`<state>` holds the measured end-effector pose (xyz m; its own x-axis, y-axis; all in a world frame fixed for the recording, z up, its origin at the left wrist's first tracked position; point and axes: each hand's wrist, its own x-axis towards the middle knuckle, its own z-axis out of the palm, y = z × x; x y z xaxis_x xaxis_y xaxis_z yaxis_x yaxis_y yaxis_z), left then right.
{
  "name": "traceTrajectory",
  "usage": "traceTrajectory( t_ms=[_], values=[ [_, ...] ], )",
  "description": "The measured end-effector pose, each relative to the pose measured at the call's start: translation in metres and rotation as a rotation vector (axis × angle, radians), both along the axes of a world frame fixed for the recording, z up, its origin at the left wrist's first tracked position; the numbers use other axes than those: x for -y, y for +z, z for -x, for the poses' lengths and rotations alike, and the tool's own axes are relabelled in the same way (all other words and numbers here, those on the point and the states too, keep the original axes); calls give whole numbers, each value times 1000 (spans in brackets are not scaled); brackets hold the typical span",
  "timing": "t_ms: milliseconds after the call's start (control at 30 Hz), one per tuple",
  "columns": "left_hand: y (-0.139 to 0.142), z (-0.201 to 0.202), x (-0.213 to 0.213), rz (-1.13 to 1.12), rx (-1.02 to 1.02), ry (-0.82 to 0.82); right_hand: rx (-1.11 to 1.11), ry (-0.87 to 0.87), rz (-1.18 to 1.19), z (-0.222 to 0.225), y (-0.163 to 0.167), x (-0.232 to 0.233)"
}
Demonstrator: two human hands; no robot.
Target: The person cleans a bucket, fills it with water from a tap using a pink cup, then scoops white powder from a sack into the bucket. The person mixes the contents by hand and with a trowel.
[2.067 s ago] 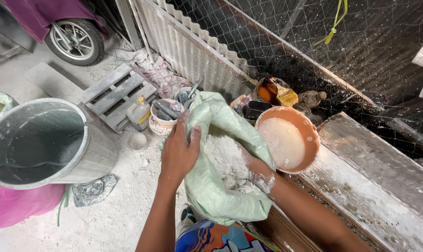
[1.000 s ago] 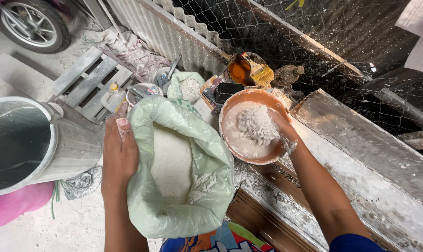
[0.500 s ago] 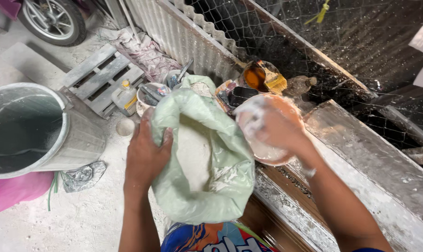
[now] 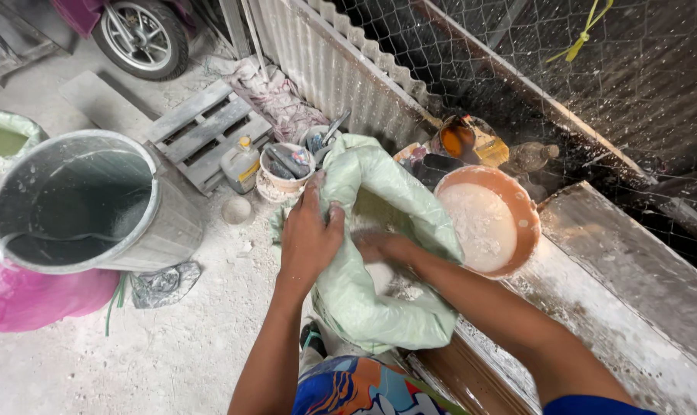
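We look down on a big grey metal bucket (image 4: 79,204) standing on the dusty floor to the left, well apart from the work. Right of it, a pale green sack (image 4: 379,253) of white powder stands open between our arms, leaning against a long powder-dusted surface (image 4: 633,292). Half a second ago our right hand was up on the orange bowl; now the orange bowl (image 4: 490,223) rests on its own just beside the sack, heaped with white powder, and our right hand (image 4: 383,247) has gone down into the sack's mouth. Whether its fingers are spread or closed on powder we cannot tell, since the sack's fold half hides them. Our left hand (image 4: 310,234) keeps its grip, closed on the sack's near rim. We judge another scoop is under way. A small cup (image 4: 285,170) of tools stands behind.
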<state>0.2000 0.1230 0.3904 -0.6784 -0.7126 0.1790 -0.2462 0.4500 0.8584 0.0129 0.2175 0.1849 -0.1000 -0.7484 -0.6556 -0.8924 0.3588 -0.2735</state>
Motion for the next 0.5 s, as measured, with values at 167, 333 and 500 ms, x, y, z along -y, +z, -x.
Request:
traceTrajectory(
  t_ms=[167,333,500],
  values=[
    [7,1,3,-57,4,-17,335,44,-137,6,-18,-44],
    [11,3,5,-17,21,-51,857,-123,-138,29,-44,-81],
    [16,0,4,-7,52,-76,1354,-642,11,43,-41,-118]
  ],
)
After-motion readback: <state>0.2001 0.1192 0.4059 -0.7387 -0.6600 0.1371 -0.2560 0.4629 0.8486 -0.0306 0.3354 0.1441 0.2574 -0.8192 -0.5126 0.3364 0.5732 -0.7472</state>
